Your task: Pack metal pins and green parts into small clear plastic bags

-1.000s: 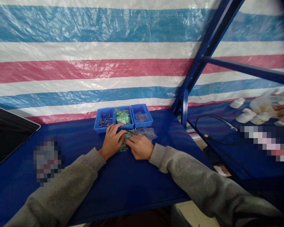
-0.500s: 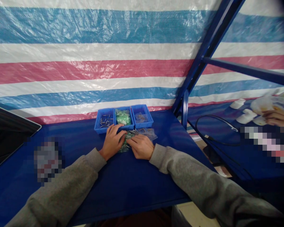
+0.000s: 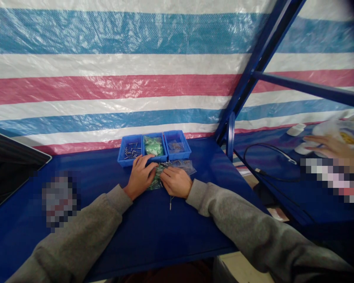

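Head: left hand [image 3: 140, 177] arches palm-down, fingers forward.

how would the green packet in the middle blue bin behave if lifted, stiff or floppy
Probably floppy: the green packet looks crumpled and film-like. It may be slippery too, given its shiny highlights. It seems unlikely to roll, lying bunched between the walls of the middle blue bin.

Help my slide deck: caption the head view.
Left hand and right hand at a green packet, near three blue bins.
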The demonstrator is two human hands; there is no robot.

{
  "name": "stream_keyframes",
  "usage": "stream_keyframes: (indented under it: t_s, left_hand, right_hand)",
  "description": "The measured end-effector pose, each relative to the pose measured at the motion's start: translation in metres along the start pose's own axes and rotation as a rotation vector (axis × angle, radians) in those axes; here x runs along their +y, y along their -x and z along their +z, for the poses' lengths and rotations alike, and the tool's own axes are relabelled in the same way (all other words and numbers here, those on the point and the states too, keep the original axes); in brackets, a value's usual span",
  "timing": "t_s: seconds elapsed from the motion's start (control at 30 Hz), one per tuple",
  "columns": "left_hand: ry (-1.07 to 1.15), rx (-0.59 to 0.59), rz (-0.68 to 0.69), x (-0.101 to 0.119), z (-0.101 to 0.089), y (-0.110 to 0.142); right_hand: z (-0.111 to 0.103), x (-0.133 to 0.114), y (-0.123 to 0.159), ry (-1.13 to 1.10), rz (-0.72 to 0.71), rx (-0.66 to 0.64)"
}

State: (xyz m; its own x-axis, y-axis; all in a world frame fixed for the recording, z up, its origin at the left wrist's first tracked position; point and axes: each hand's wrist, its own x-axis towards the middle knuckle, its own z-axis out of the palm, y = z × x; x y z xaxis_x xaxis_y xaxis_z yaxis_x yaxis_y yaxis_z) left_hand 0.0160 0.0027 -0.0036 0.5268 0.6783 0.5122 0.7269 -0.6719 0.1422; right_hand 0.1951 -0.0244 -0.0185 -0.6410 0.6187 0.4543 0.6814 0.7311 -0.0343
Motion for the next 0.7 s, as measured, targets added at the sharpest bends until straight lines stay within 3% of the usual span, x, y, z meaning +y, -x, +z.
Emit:
stream_keyframes:
  t_s: [0.23,0.4,0.7]
  left_hand:
    - [0.007,-0.001,-0.005,-0.0005,0.0005,-0.0002]
    - [0.042,-0.007,-0.021,0.0014,-0.0041,-0.0008]
    - [0.137,0.007,0.086,0.001,-0.0083,0.0002]
  right_hand:
    - [-0.0001,0.0,-0.0002,0.0,0.037,0.041]
    - [-0.0009,0.0013,-0.0005,-0.055,0.137,0.129]
    - [-0.0021,0.0019,0.0032,-0.152,0.204,0.264]
